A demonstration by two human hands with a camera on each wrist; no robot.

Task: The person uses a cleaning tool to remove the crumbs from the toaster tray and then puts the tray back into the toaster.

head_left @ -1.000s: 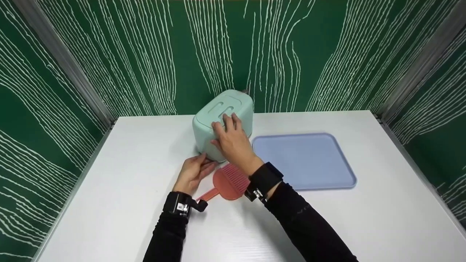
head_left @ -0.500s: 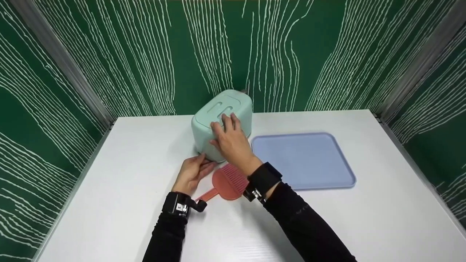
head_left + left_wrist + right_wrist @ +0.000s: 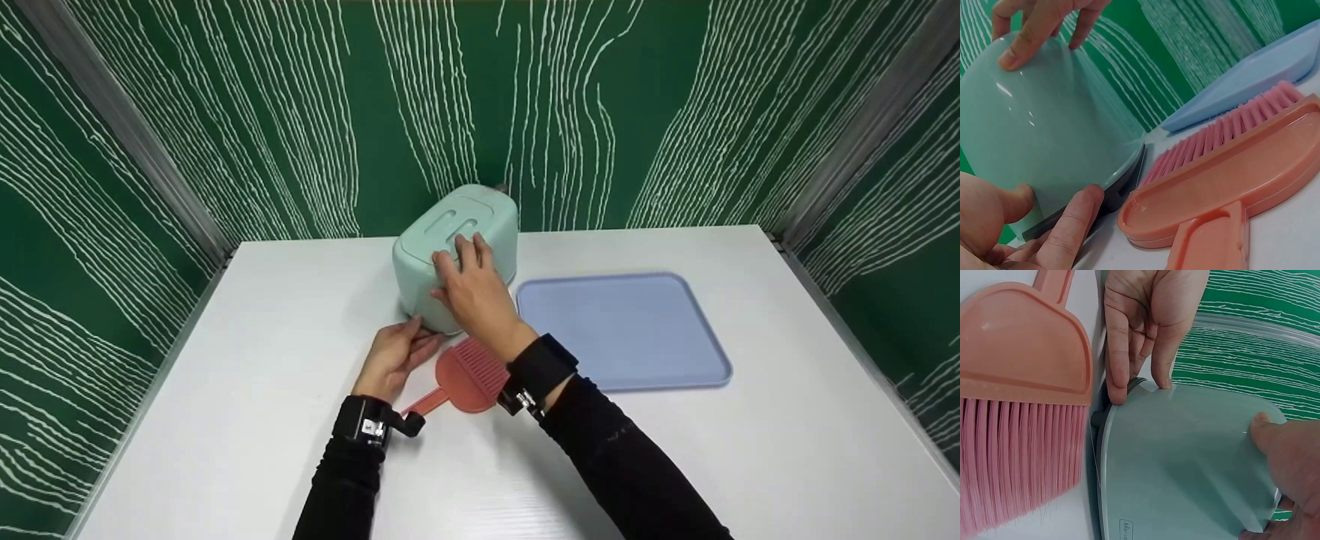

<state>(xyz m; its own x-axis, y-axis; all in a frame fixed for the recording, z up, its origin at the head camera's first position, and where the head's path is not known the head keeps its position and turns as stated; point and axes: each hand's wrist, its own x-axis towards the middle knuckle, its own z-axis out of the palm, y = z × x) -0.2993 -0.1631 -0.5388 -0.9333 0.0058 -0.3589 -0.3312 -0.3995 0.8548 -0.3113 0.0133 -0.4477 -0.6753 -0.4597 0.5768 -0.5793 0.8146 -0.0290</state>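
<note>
1. So my mint-green toaster (image 3: 429, 238): glossy shell, rounded corners, two long slots up top.
2. Dark base underneath; it's upright, turned at an angle to me.
3. Sits toward the back of my white table (image 3: 285, 337).

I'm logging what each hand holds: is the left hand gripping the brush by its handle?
No, the left hand has its fingers at the mint-green appliance's lower edge, and the brush lies on the table.

Label (image 3: 1126, 530) on toaster (image 3: 1185, 450) too small to read; brush (image 3: 1224, 169) handle (image 3: 1210, 242) cut off at bottom, left wrist view.
</note>
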